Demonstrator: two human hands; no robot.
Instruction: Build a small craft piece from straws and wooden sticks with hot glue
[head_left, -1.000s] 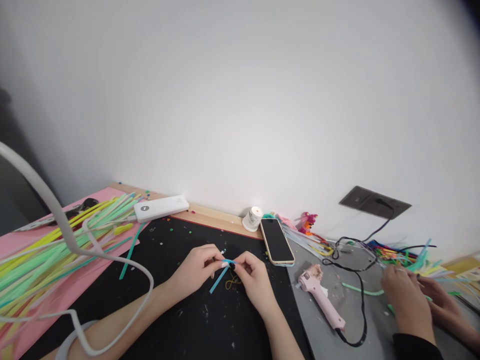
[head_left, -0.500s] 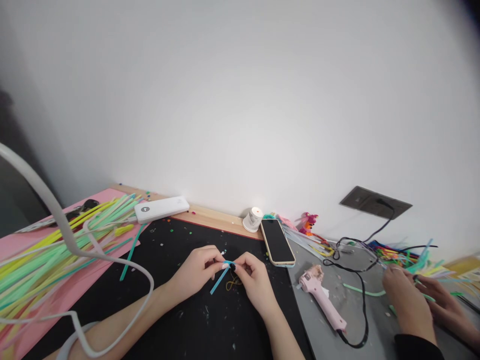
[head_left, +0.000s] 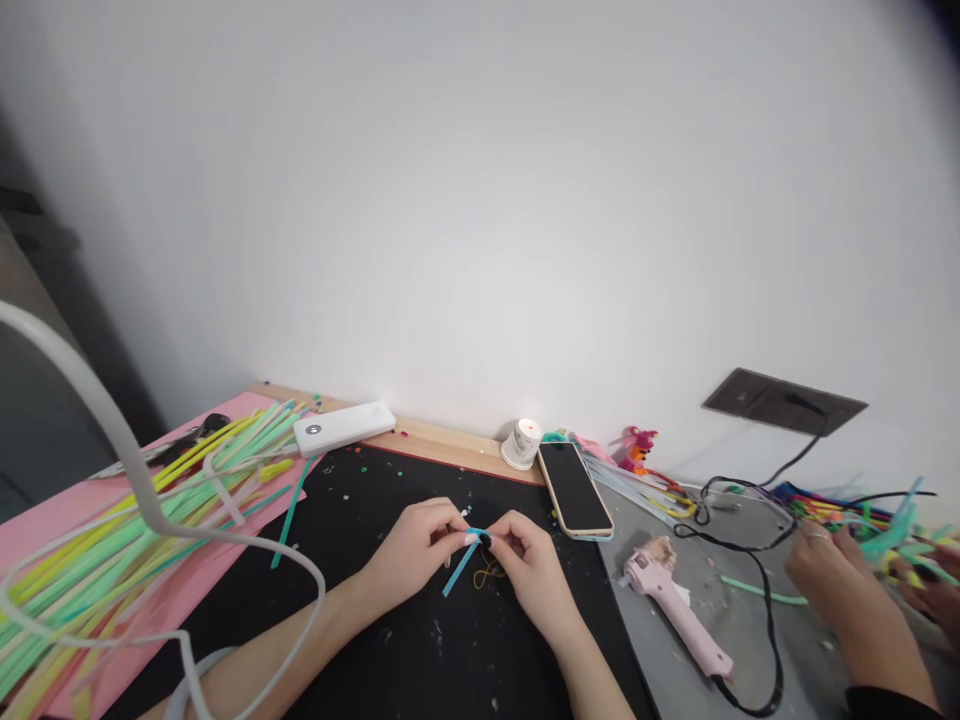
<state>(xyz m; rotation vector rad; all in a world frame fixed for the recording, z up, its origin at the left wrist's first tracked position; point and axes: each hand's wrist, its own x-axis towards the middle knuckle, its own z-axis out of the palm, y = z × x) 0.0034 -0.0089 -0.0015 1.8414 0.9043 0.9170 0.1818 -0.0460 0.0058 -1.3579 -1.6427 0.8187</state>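
Observation:
My left hand point(head_left: 420, 548) pinches a short blue pipe cleaner point(head_left: 459, 573) between thumb and fingertips, above the black mat point(head_left: 405, 660). One end of it hangs down at a slant to the lower left. My right hand point(head_left: 536, 580) grips the same blue piece close by, the fingertips of both hands almost meeting. A small black spot shows at the right fingertips; whether it is a nail or a part cannot be told. Just below them lies a thin brownish-yellow loop point(head_left: 489, 574). The fingers hide the middle of the blue piece.
Pastel pipe cleaners point(head_left: 187, 510) lie on pink paper at left, beside a white power bank point(head_left: 345, 427). A white cable loops across. Behind are a paper cup point(head_left: 521, 443) and phone point(head_left: 576, 488). Rightward are a pink glue gun point(head_left: 679, 610) and a co-worker's hand point(head_left: 844, 595).
The view has shifted, so everything sits slightly further right. My hands keep their pinch on the blue pipe cleaner. The co-worker's hands have moved apart, one reaching toward the pile at far right.

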